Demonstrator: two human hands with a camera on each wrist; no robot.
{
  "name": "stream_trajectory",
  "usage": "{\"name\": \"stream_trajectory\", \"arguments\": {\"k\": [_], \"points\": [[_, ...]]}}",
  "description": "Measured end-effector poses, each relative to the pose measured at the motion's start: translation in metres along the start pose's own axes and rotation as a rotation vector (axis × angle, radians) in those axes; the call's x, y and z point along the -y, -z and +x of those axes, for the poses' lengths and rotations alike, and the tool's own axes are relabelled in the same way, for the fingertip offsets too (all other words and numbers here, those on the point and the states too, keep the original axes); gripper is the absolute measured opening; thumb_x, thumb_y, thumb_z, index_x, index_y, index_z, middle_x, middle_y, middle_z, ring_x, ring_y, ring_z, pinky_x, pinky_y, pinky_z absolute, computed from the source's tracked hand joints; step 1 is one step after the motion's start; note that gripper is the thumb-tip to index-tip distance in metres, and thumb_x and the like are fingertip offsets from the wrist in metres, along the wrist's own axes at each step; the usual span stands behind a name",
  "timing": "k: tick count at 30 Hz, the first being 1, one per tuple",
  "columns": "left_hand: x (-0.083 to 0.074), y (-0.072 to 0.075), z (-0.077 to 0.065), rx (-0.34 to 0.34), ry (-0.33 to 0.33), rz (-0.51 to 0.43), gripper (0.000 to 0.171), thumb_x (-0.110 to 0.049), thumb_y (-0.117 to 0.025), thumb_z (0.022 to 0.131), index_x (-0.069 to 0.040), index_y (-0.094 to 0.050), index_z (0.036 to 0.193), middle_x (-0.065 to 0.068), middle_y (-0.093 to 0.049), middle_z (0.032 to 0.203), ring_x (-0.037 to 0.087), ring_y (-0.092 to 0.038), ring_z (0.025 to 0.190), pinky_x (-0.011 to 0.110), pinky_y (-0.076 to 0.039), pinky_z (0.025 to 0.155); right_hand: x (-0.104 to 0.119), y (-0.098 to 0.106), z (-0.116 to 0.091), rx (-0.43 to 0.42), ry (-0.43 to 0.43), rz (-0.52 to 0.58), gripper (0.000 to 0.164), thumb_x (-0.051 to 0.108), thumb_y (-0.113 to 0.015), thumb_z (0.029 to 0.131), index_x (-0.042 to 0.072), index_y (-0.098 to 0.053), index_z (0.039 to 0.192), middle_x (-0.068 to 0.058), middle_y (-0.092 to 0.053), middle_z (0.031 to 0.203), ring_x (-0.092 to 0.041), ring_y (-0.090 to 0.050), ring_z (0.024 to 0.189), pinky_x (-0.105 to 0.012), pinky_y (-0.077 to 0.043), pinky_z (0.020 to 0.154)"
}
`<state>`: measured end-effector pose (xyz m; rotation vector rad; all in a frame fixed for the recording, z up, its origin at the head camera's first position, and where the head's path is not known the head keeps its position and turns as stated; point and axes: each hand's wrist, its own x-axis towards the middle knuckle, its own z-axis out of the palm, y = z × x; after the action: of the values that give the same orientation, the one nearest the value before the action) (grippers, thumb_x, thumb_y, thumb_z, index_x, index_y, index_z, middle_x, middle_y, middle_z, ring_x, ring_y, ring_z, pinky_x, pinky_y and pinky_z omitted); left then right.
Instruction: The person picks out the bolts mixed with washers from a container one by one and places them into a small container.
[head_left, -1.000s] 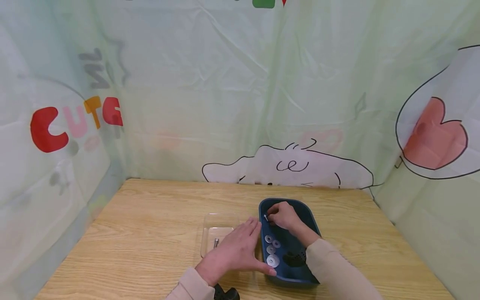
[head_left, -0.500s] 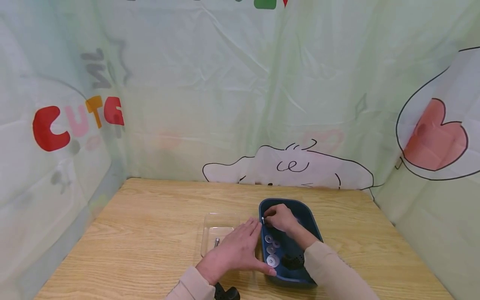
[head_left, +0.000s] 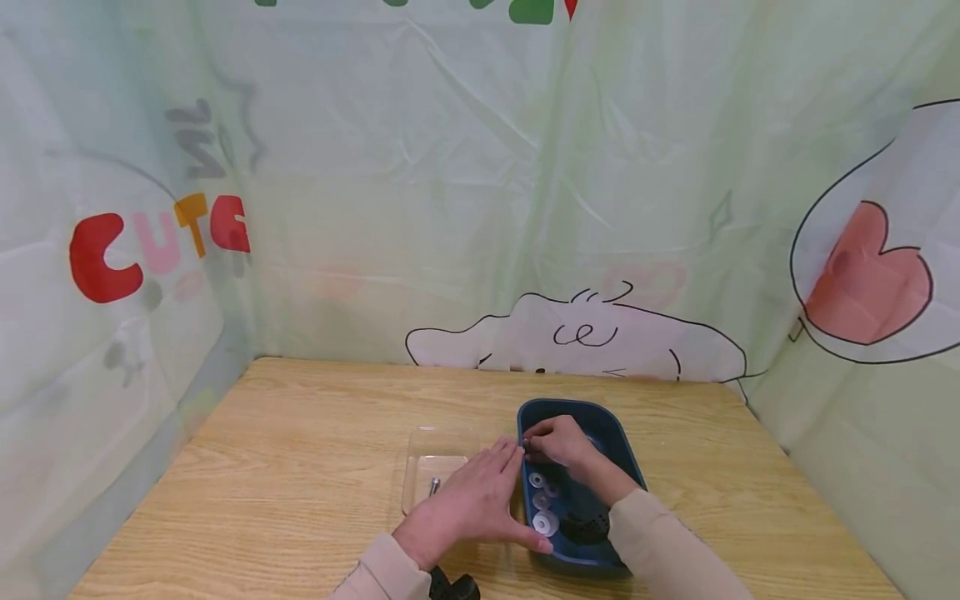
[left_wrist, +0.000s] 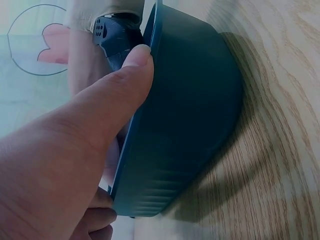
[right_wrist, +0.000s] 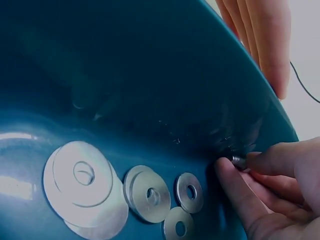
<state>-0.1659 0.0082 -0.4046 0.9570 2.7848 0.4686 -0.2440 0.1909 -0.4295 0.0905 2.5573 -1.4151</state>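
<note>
Inside the blue plastic bin (head_left: 577, 408), my right hand (head_left: 558, 446) reaches to the left wall near the far end. Its thumb and finger pinch a small threaded screw (right_wrist: 240, 162), mostly covered by the fingertips. Along the bin's left wall lie several flat metal washers (right_wrist: 151, 196) of different sizes, some stacked. My left hand (head_left: 476, 504) rests against the outside of that wall with its fingers fairly straight; in the left wrist view its thumb (left_wrist: 137, 57) lies against the rim.
Left of the bin stands a clear plastic box (head_left: 412, 471), partly hidden by my left hand, with a metal screw (head_left: 435, 484) in it. A black object (head_left: 456, 588) lies at the lower frame edge. Fabric sheets (head_left: 480, 208) enclose the wooden table (head_left: 300, 467).
My right hand has moved slightly left and nearer with the screw, up to the bin's left wall. The left hand stays in place.
</note>
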Motion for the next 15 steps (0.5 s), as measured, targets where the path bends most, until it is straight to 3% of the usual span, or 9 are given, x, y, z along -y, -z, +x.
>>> {"name": "stream_trajectory", "arguments": {"k": [15], "points": [[-0.0015,-0.0016,-0.0003,0.006,0.025,-0.005,0.12,-0.082,-0.061,0.073,-0.007,-0.022,0.158,0.008,-0.02,0.166,0.023,-0.021,0.154,0.04,-0.028,0.123,-0.0024,0.0076,-0.0061,0.04,0.023,0.09,0.019,-0.001,-0.057,0.096,-0.007,-0.07,0.108,-0.017,-0.071,0.103,-0.022,-0.073,0.085,-0.039,-0.061,0.085]]}}
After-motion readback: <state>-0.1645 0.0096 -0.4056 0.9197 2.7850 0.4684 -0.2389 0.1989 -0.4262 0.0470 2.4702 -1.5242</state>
